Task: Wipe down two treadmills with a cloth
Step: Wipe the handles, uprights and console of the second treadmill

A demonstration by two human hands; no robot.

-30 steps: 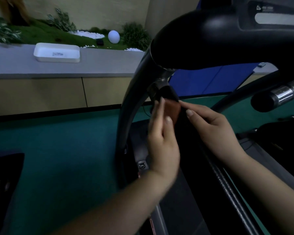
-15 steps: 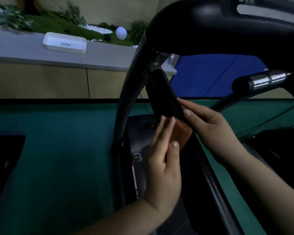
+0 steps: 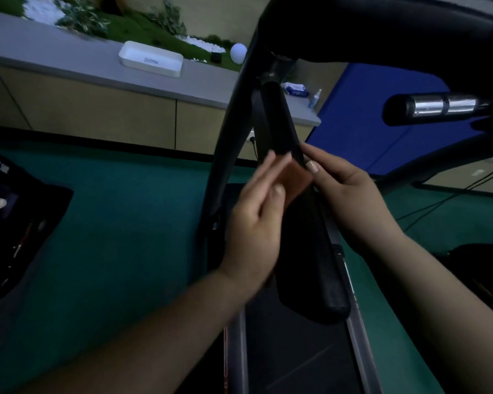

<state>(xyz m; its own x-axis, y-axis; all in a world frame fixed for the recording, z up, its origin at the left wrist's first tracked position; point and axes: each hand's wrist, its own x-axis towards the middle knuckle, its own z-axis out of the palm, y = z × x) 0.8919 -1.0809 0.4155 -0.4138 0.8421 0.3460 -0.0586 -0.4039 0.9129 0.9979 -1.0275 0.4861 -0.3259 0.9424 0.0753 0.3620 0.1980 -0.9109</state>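
A black treadmill (image 3: 382, 27) fills the right of the head view, and its padded black bar (image 3: 313, 251) slants down through the middle. An orange-brown cloth (image 3: 299, 180) lies on the bar about a third of the way down. My left hand (image 3: 256, 220) presses the cloth against the bar from the left with straight fingers. My right hand (image 3: 345, 191) is on the right side, its thumb and forefinger pinching the cloth's upper right edge at the bar. Its other fingers are hidden. A second dark treadmill's edge (image 3: 15, 211) shows at the far left.
The chrome-and-black handle (image 3: 439, 105) juts in at the upper right. A grey counter (image 3: 69, 61) runs along the back and carries a white tray (image 3: 151, 59), a wipes pack (image 3: 296, 89) and a small spray bottle (image 3: 315, 99). The floor (image 3: 120, 223) is green, and a blue panel (image 3: 362, 120) stands behind.
Both hands and the cloth have slid down the black bar, away from its top joint. My view has swung left and tilted.
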